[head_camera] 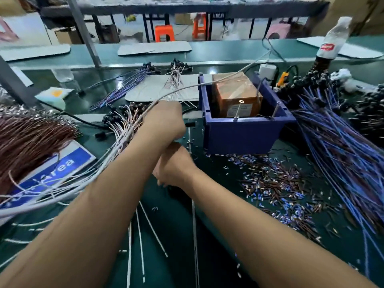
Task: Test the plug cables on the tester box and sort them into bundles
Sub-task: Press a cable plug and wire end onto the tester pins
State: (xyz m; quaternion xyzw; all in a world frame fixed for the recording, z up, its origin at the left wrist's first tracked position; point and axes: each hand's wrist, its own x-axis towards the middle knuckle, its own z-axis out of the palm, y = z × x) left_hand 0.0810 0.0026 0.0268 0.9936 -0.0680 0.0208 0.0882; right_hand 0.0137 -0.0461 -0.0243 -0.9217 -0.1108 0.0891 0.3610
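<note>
My left hand (166, 119) is curled in a fist in front of the blue bin (239, 134). It grips a white plug cable, whose black plug (190, 124) sticks out toward the bin. Just below it, my right hand (172, 165) is curled round a thin white cable (193, 221) that runs down toward me. The brown tester box (234, 94) sits inside the bin. A bundle of white cables with black plugs (122, 121) lies left of my left hand. A long grey lead (187, 88) arcs from the back right past my left wrist.
A thick heap of blue cables (342, 159) fills the right side and brown wires (31, 140) the left. Small blue and white bundles (124, 86) lie at the back. Cut insulation bits (274, 183) litter the green mat. A bottle (332, 42) stands back right.
</note>
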